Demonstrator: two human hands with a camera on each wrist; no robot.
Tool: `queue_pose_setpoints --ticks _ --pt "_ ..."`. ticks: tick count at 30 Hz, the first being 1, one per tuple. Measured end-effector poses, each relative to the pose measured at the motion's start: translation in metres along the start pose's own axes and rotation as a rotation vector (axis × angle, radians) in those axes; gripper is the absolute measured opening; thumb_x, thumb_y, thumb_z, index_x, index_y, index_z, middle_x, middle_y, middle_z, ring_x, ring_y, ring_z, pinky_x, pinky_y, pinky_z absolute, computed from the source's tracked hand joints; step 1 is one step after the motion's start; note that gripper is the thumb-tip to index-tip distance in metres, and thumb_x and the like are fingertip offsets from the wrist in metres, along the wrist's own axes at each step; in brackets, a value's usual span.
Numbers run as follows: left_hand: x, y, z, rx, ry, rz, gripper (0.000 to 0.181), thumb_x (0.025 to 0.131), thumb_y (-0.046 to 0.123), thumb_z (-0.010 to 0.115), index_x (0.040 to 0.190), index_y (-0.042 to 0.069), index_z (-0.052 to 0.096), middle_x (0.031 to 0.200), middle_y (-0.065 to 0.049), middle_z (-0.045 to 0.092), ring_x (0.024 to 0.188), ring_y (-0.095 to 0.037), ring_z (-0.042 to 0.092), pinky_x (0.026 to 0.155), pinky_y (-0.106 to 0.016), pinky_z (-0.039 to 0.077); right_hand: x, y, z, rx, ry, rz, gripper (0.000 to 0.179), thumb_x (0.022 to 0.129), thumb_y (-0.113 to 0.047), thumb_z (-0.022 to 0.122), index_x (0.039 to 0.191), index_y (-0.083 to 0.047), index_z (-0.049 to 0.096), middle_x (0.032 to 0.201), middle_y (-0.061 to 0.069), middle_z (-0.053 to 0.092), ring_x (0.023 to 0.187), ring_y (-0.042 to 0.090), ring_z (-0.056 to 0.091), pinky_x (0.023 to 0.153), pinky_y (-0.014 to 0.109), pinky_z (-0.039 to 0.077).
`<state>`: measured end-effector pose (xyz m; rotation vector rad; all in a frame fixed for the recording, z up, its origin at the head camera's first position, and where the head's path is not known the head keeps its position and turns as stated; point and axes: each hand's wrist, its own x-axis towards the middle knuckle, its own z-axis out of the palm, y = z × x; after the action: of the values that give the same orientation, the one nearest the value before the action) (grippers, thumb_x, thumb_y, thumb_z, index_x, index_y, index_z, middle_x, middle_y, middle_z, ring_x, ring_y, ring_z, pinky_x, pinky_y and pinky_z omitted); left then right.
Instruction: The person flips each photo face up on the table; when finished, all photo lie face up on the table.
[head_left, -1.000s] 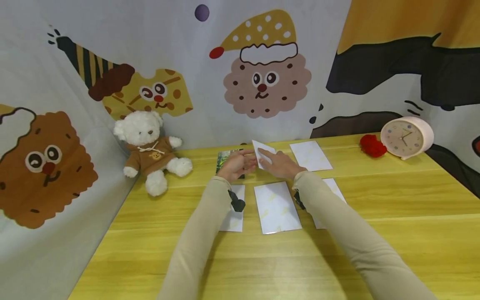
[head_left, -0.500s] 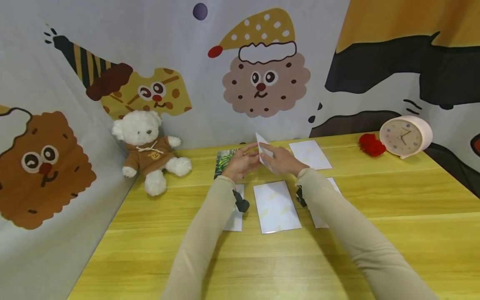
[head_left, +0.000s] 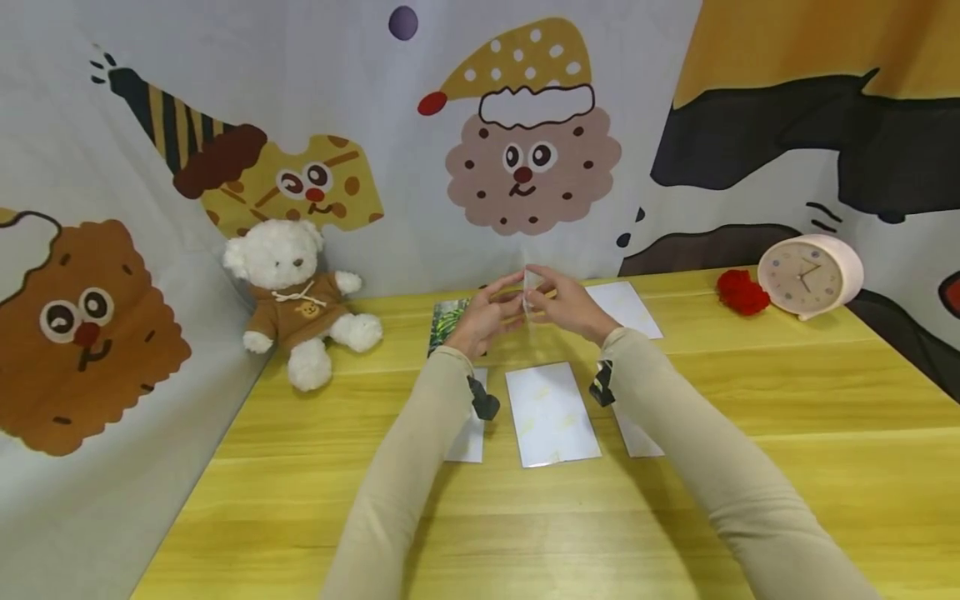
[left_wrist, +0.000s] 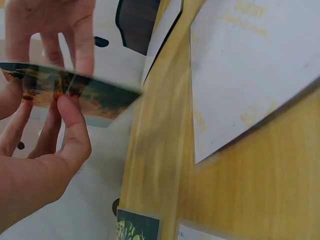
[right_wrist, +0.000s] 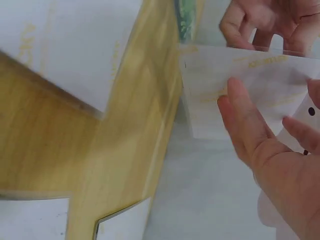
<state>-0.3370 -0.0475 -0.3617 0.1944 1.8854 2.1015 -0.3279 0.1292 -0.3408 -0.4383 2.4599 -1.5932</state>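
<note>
A photo print point(right_wrist: 207, 85) stands on edge between my two hands, raised over the back of the table. Fingertips of my left hand point(head_left: 480, 321) hold it on its glossy side, a dark green and orange picture in the left wrist view. From the other side my right hand point(head_left: 576, 308) holds its white back, marked with faint yellow lettering. Left of them lies a print with a green picture point(head_left: 442, 325), face up and partly hidden by the left hand. White-backed prints lie around: one in front point(head_left: 553, 417), one at the back right point(head_left: 633, 308).
Two more white-backed prints point(head_left: 471, 433) point(head_left: 636, 433) lie partly under the forearms. A white teddy bear point(head_left: 307, 304) sits at the left. On the right are a red flower-like object point(head_left: 742, 292) and a pink clock point(head_left: 810, 277). A cartoon-printed cloth point(head_left: 420, 183) hangs behind the table.
The raised print has turned from slanted, white back showing, to nearly edge-on in the head view. Both hands have come closer together, and the left fingers now meet the print.
</note>
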Motion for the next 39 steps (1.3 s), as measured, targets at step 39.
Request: queue_pose_setpoints --ticks 39 --pt "-0.006 -0.005 -0.012 0.409 0.203 0.089 0.041 0.094 0.005 0.068 0.134 0.015 0.065 0.11 -0.014 0.064 0.074 -0.017 0.065 0.094 -0.052 0.058 -0.005 0.024 -0.015 0.105 0.171 0.049 0.073 0.095 0.003 0.052 0.16 -0.017 0.025 0.165 0.019 0.024 0.151 0.033 0.028 0.081 0.037 0.044"
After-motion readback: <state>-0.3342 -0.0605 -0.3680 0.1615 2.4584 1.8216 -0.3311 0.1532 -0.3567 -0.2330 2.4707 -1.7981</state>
